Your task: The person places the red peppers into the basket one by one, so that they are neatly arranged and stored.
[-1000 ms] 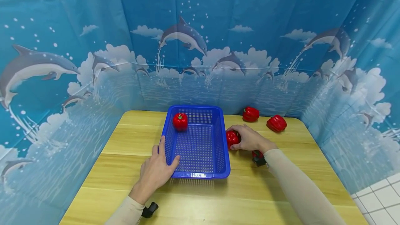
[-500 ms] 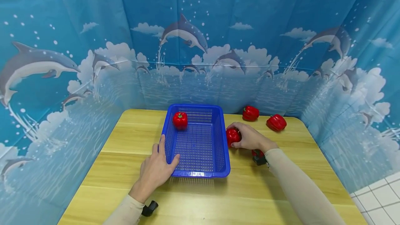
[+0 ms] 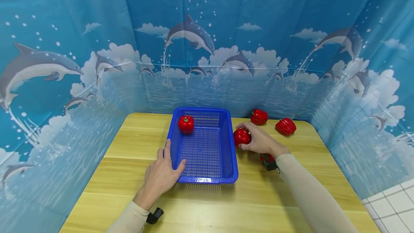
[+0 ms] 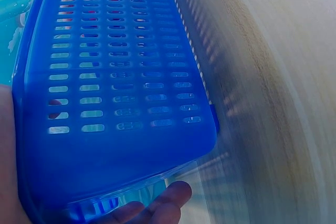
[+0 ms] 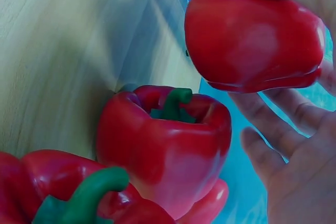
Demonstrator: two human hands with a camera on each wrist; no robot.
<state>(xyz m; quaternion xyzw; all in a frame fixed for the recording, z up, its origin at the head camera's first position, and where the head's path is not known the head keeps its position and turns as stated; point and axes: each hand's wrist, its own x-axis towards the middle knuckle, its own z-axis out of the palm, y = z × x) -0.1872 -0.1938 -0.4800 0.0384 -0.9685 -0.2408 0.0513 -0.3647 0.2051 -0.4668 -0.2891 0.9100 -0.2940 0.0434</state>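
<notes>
At the bottom of the head view, left of centre, the person's left hand (image 3: 160, 177) lies on the pale wooden table (image 3: 106, 186) with its fingers straight and slightly spread against the near left corner of the blue perforated plastic basket (image 3: 211, 179); the thumb hooks over the near rim while the forefinger runs up along the left wall. The left wrist view shows the same basket (image 4: 121, 145) from below its slotted side, with one fingertip (image 4: 173, 199) curving under the bottom edge at the lower middle of the frame. Just right of the basket, in the middle of the head view, the right hand (image 3: 260, 140) grips a glossy red bell pepper (image 3: 241, 137), fingers curled round its far and right sides, so that the pepper sits close beside the basket's right wall; whether it touches the wall or the table I cannot tell. In the right wrist view that held pepper (image 5: 254, 38) fills the upper right, pinched between a thumb at the top edge and curled fingers (image 5: 278, 124) below it. Inside the basket, at its far left corner, stands a second red pepper with a green stem (image 3: 186, 124). Farther back on the table, towards the upper right of the tabletop, lie two more red peppers, one (image 3: 259, 116) just beyond the right hand and one (image 3: 286, 126) to its right, apart from each other. Behind everything hangs a blue curtain printed with dolphins and clouds (image 3: 207, 46).
</notes>
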